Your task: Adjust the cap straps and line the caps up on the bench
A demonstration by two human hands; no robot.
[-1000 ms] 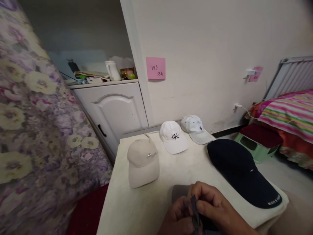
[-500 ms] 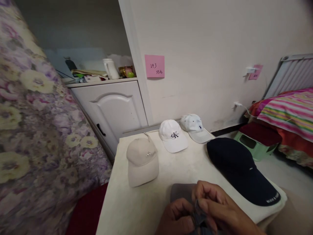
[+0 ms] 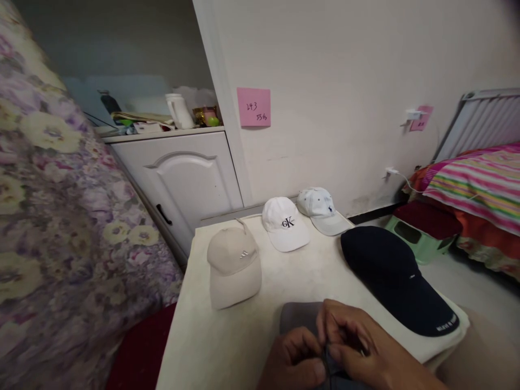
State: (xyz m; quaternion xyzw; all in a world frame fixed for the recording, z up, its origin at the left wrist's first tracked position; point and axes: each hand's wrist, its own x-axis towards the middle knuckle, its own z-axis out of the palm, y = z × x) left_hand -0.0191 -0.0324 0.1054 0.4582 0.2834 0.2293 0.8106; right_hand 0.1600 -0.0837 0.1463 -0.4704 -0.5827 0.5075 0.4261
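Note:
Both hands meet at the near edge of a cream table (image 3: 203, 346). My left hand (image 3: 290, 360) and my right hand (image 3: 357, 346) are closed in a pinch on the dark strap of a grey cap (image 3: 296, 317) lying just beyond them. A beige cap (image 3: 233, 265) lies to the left, a white cap with a black logo (image 3: 284, 223) and a pale blue cap (image 3: 320, 208) sit at the far edge, and a navy cap (image 3: 396, 279) lies to the right.
A floral quilt (image 3: 60, 216) rises on the left. A white cabinet (image 3: 182, 179) with clutter on top stands behind the table. A pink note (image 3: 253, 106) hangs on the wall. A striped bed cover (image 3: 475, 184) and a green stool (image 3: 418, 238) are at right.
Both hands stay closed on the strap, and the fingers have shifted slightly. The view has drifted a little to the right.

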